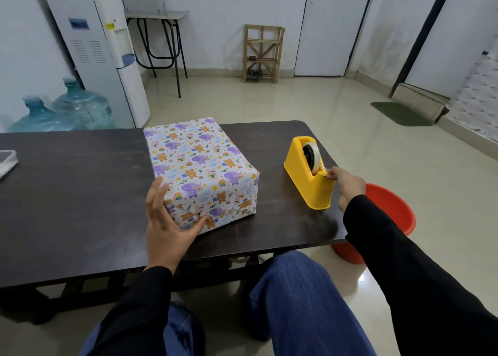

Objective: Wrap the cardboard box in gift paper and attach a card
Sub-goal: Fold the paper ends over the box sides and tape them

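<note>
**Box already papered; one hand steadies it, the other is at the tape**

The wrapped box [200, 169] lies flat on the dark table [80, 183], fully covered in white paper printed with elephants, bears and rainbows. Its near end shows folded triangular flaps. The left hand [168, 216] rests against that near left corner, fingers straight and spread, thumb pressing the folded end flap, not gripping. To the right of the box, well apart from the left hand, stands a yellow tape dispenser [305, 179] with a roll of clear tape [314, 156] in it. The right hand [347, 184] is at the dispenser's near end, fingertips pinching the tape end at the cutter. Past the right hand, off the table's edge, a red basin [390, 207] sits on the floor. Far out to the left of the left hand, a clear plastic container [6, 161] lies at the table's edge.
</note>
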